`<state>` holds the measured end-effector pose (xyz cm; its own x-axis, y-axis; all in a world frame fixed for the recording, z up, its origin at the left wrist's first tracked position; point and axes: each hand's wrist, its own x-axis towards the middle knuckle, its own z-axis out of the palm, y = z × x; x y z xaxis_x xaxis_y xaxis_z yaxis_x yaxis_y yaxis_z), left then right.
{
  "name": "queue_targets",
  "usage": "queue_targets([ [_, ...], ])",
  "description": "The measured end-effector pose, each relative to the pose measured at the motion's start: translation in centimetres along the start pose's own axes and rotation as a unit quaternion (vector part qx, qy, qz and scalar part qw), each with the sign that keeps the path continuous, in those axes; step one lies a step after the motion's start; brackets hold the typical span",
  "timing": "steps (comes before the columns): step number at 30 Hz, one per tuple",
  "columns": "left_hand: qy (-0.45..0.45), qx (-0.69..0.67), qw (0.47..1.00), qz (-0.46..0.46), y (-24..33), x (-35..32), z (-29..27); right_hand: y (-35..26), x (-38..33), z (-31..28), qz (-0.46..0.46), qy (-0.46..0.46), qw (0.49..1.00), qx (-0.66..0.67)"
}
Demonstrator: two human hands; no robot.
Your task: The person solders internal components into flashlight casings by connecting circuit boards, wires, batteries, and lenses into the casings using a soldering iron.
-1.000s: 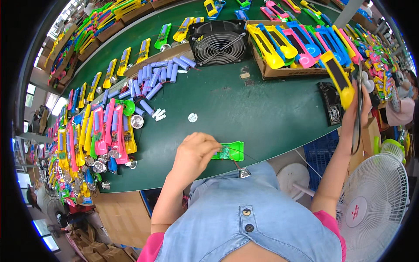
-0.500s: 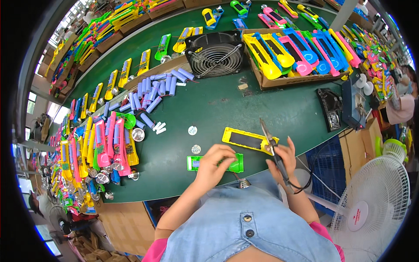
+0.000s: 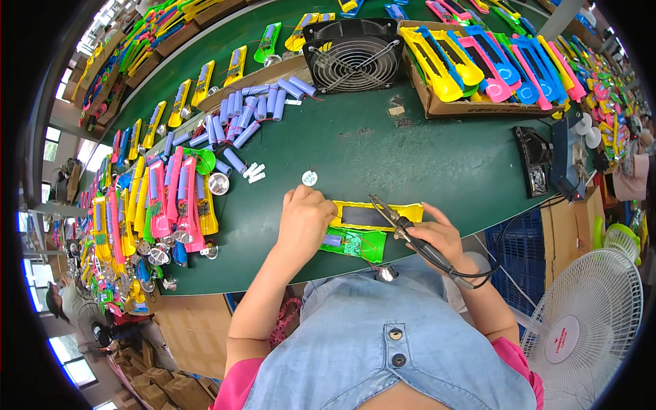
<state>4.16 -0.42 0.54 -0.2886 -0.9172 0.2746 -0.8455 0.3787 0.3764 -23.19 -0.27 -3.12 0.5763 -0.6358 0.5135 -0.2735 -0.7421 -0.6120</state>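
My right hand (image 3: 441, 240) is wrapped round the handle of a soldering iron (image 3: 403, 227). Its tip slants up and left over a yellow plastic casing (image 3: 410, 211), whose right end lies by my fingers. My left hand (image 3: 305, 220) is closed with its fingers curled down at the casing's left end; what its fingertips hold is hidden. Just on the near side lies a green casing (image 3: 369, 246) with a purple battery cell (image 3: 332, 240) and thin wires, partly under my left hand. A silver reflector cup (image 3: 387, 273) hangs at the table's edge. Beyond my left hand lies a round white sticker (image 3: 309, 178).
Purple battery cells (image 3: 239, 119) are heaped at the far left, beside assembled colourful casings (image 3: 160, 205). A black box fan (image 3: 353, 58) stands at the back next to a carton of casings (image 3: 437, 102). A white fan (image 3: 581, 328) stands at the right.
The yellow casing has moved left and nearer, against the green one. My left hand has left the green casing and covers where a second round sticker lay. The view has shifted slightly.
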Motion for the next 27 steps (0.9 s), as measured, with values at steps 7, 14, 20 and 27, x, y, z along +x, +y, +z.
queue_targets([
  [7, -0.097, -0.007, 0.995, 0.009, -0.2, 0.6, 0.3, -2.9, 1.4, 3.0, 0.324, 0.235, 0.849, 0.345],
  [14, -0.117, -0.011, 0.993, -0.003, 0.1, 0.8, 0.5, -1.3, 2.5, 3.3, 0.414, 0.206, 0.779, 0.422],
  [20, -0.121, -0.008, 0.993, -0.001, 0.2, 0.8, 0.6, -1.6, 2.5, 3.8, 0.408, 0.19, 0.8, 0.396],
  [27, -0.132, 0.0, 0.991, 0.002, 0.4, 1.1, 0.5, -1.8, 2.5, 3.9, 0.415, 0.202, 0.799, 0.386],
])
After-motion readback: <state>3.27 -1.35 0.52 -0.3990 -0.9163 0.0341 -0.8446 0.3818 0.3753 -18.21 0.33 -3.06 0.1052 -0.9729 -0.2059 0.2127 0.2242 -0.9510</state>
